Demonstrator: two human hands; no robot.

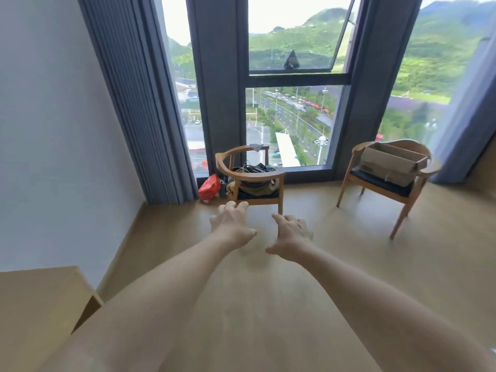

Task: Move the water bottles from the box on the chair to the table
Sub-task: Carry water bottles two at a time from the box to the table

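The cardboard box (390, 163) sits on the seat of the wooden armchair (386, 181) at the right of the frame, about mid-height, in front of the tall window (295, 124). Its long axis runs from upper left to lower right across the chair, roughly from one armrest to the other, and its open top faces up with the flaps standing. From here I cannot see any water bottles inside it; the interior is hidden by the box walls.

My left hand (232, 224) and my right hand (291, 233) are both stretched out ahead of me in the centre of the frame, over the pale wood floor (349, 264). Both are empty, fingers spread and loosely extended, palms down, holding nothing. They are near each other and well apart from the box.

Just beyond my left hand stands a second wooden armchair (252, 181), piled with dark bags and cables. A red bag (209, 187) lies on the floor just beside it, against the grey curtain (139, 103). A corner of a light wooden table (40, 304) shows at the lower left of the frame.
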